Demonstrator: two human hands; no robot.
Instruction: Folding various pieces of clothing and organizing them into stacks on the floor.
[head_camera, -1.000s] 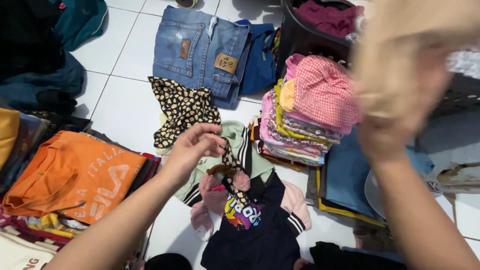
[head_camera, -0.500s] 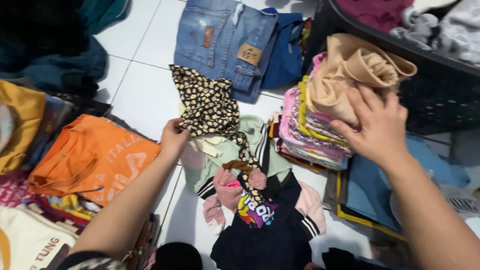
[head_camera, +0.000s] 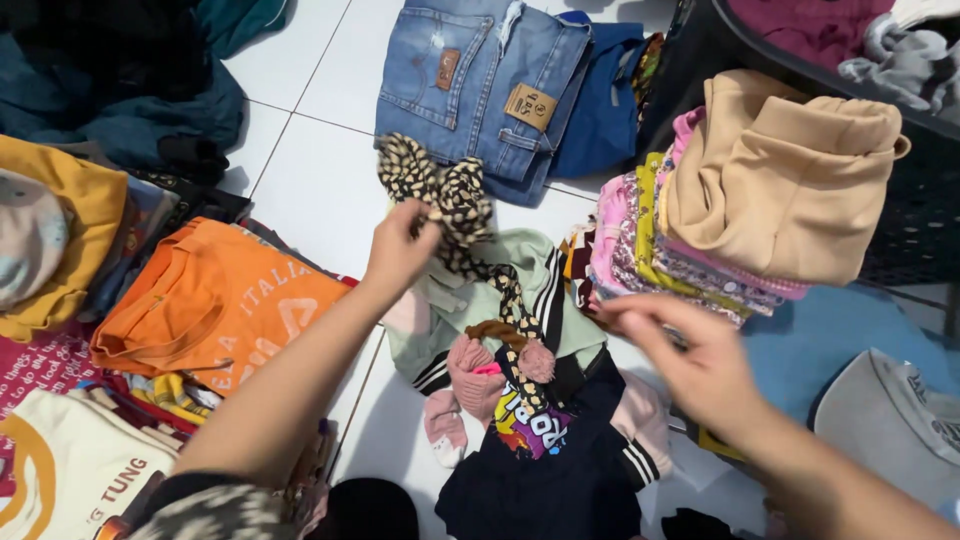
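Observation:
My left hand (head_camera: 398, 250) grips a black-and-cream spotted cloth (head_camera: 450, 195) and lifts it bunched above a pale green garment (head_camera: 540, 290) on the floor. Its tail runs down over a pink knitted item (head_camera: 470, 375) and a dark printed shirt (head_camera: 545, 450). My right hand (head_camera: 690, 365) hovers with fingers apart and nothing in it, just below a stack of folded clothes (head_camera: 660, 250). A folded beige garment (head_camera: 790, 180) lies on top of that stack.
Folded blue jeans (head_camera: 480, 80) lie at the top centre on the white tiled floor (head_camera: 310, 190). An orange shirt (head_camera: 210, 300) tops a pile on the left. A dark laundry basket (head_camera: 900, 150) stands at the right, a grey cap (head_camera: 890, 430) below it.
My right hand left the beige garment on the stack and drew back toward me. My left hand gathered the spotted cloth and raised it, so it now hangs bunched.

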